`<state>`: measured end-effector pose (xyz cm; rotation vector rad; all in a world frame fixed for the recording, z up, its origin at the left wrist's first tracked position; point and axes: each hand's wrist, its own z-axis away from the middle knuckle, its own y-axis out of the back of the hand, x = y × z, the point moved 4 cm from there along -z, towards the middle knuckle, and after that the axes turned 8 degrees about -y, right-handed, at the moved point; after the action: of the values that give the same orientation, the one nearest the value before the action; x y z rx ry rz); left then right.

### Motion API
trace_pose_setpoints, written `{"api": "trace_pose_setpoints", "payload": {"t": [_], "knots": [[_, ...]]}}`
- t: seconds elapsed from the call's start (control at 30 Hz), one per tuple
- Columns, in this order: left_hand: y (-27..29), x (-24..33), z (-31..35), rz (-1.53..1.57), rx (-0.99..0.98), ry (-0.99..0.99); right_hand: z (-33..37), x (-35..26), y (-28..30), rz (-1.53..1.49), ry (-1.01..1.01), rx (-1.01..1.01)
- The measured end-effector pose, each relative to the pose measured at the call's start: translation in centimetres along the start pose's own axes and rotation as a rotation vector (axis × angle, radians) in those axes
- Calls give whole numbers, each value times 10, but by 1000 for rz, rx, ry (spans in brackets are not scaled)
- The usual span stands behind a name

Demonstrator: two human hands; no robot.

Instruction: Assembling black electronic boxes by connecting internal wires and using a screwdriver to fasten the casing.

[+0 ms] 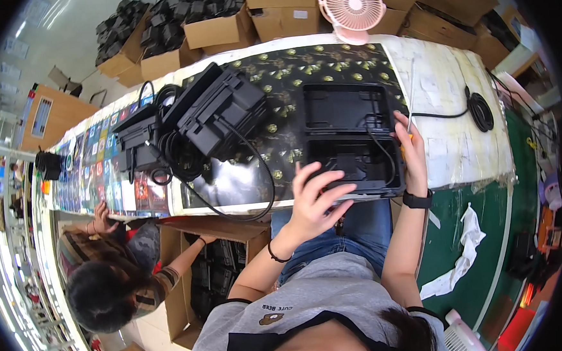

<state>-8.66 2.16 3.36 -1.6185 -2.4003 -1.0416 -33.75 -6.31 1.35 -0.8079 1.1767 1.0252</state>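
Clearly, left grip (311, 206) spreads wide at boxy black case (347, 133); right grip (414, 162) holds thin-shafted tool (410, 120).

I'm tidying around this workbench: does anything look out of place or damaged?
Yes: a crumpled white strip lies on the green surface at the person's right, like something discarded. The white table covering also looks ragged at its near right corner. The open black case shows no obvious damage.
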Motion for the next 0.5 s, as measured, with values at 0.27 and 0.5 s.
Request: {"api": "trace_pose_setpoints", "payload": {"t": [0.27,0.5], "knots": [[28,-10,1,137,-64,140,8,5,3,-141,2,-218],[46,6,-1,41,-354,401,10,12,2,-121,114,-88]]}}
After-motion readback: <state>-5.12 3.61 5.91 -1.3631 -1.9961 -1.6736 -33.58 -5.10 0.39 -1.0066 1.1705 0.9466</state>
